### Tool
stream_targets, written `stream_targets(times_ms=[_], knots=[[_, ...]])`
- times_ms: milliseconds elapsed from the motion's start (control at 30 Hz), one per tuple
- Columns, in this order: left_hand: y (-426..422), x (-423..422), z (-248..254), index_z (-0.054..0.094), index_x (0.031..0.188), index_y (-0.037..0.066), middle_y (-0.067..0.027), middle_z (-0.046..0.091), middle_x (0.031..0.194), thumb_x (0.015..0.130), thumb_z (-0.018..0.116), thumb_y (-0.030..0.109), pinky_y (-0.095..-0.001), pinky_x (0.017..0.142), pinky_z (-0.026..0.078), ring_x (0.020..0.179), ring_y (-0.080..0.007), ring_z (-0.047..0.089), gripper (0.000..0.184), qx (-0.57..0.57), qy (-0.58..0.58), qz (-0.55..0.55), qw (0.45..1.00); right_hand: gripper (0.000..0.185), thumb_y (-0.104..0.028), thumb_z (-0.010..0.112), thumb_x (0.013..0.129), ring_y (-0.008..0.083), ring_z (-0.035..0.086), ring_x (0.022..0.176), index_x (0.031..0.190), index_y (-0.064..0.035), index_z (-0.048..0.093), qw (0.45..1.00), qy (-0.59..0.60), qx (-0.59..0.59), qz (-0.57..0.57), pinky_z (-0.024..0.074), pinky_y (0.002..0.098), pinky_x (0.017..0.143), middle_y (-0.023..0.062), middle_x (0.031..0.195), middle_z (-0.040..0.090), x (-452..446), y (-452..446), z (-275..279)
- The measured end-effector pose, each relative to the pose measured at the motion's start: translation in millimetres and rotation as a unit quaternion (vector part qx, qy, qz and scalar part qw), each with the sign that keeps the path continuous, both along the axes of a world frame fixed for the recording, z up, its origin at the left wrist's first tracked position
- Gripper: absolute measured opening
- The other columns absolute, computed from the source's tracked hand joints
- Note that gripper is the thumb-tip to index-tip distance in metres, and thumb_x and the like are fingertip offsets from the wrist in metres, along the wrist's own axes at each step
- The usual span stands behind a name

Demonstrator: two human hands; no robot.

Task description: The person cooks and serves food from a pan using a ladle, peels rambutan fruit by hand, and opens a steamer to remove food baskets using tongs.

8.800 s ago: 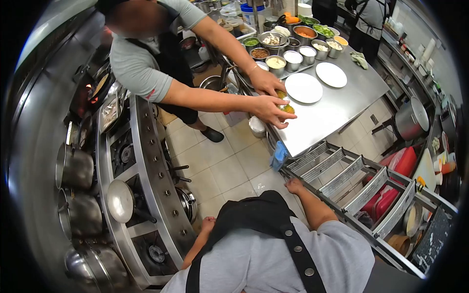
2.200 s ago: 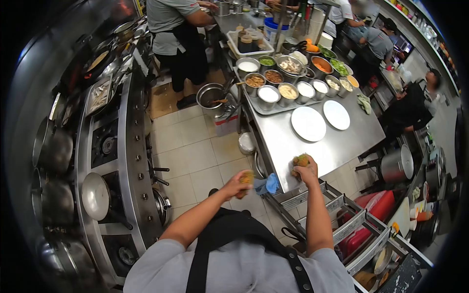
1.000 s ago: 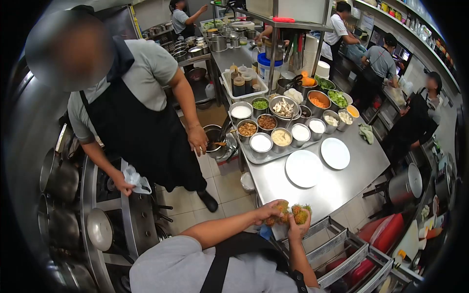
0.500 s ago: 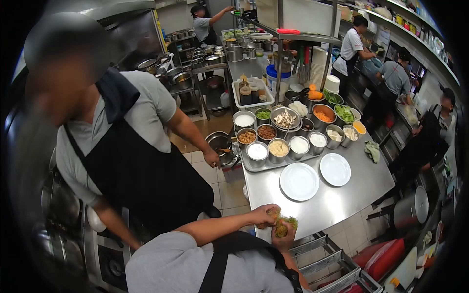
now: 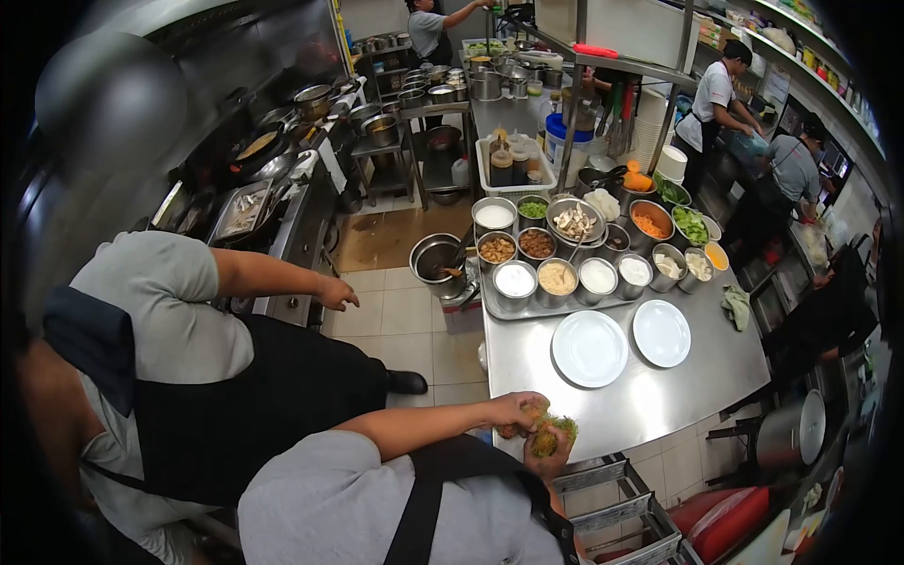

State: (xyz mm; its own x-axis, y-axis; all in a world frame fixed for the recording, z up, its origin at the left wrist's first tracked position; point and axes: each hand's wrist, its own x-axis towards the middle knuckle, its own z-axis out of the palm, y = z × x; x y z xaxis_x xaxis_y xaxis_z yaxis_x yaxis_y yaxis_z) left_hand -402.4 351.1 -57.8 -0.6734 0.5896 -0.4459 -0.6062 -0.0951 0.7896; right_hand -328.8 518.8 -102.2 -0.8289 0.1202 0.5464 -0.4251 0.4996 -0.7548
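Observation:
At the near edge of the steel table, my left hand (image 5: 514, 411) is closed round an orange-green clump (image 5: 536, 408). Just below it, my right hand (image 5: 548, 458) grips a fuzzy green, stringy clump (image 5: 557, 433). The two clumps touch or nearly touch; whether they are one piece or two, and exactly what they are, I cannot tell. Beyond my hands lie two white plates, the larger plate (image 5: 589, 348) on the left and the smaller plate (image 5: 661, 333) on the right, with nothing on either.
Several metal tubs of food stand on a tray (image 5: 556, 311) beyond the plates, among them a bowl of sliced mushrooms (image 5: 575, 220). A green cloth (image 5: 736, 307) lies at the right edge. On my left a co-worker (image 5: 169, 320) bends beside the stove (image 5: 299, 254). A metal rack (image 5: 617, 499) stands below the table.
The co-worker on the left has bent down and moved away from the table, uncovering the stove. My hands stay together on the clumps. The view has shifted slightly.

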Motion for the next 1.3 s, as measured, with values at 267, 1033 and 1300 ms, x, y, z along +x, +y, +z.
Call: stream_targets(times_ms=[267, 1033, 1300], knots=[[-4, 8, -10, 0.044, 0.133, 0.009, -0.0091, 0.060, 0.108, 0.077, 0.067, 0.003, -0.0325, 0.071, 0.056, 0.080, -0.0212, 0.064, 0.061, 0.111, -0.039, 0.044, 0.992, 0.039, 0.001, 0.068, 0.078, 0.0217, 0.054, 0.099, 0.112, -0.0040, 0.050, 0.935, -0.205, -0.289, 0.018, 0.0455, 0.0345, 0.088, 0.0104, 0.104, 0.054, 0, -2, 35], [-84, 42, 12, 0.028, 0.145, 0.011, -0.0224, 0.045, 0.135, 0.072, 0.072, 0.016, -0.0343, 0.058, 0.062, 0.107, -0.0414, 0.060, 0.085, 0.325, -0.032, 0.129, 0.936, 0.055, -0.005, 0.063, 0.080, 0.0280, 0.063, 0.101, 0.129, -0.0094, 0.038, 0.757, -0.302, -0.563, 0.140, 0.0554, 0.0318, 0.055, 0.0138, 0.112, 0.058, -9, -20, 68], [-140, 67, -10, 0.027, 0.145, 0.009, -0.0177, 0.047, 0.136, 0.070, 0.075, 0.015, -0.0304, 0.060, 0.061, 0.109, -0.0315, 0.060, 0.089, 0.270, -0.046, 0.146, 0.951, 0.053, 0.000, 0.068, 0.074, 0.0196, 0.061, 0.074, 0.119, -0.0107, 0.042, 0.725, -0.387, -0.527, 0.218, 0.0541, 0.0285, 0.053, 0.0103, 0.100, 0.059, 12, -80, 83]])
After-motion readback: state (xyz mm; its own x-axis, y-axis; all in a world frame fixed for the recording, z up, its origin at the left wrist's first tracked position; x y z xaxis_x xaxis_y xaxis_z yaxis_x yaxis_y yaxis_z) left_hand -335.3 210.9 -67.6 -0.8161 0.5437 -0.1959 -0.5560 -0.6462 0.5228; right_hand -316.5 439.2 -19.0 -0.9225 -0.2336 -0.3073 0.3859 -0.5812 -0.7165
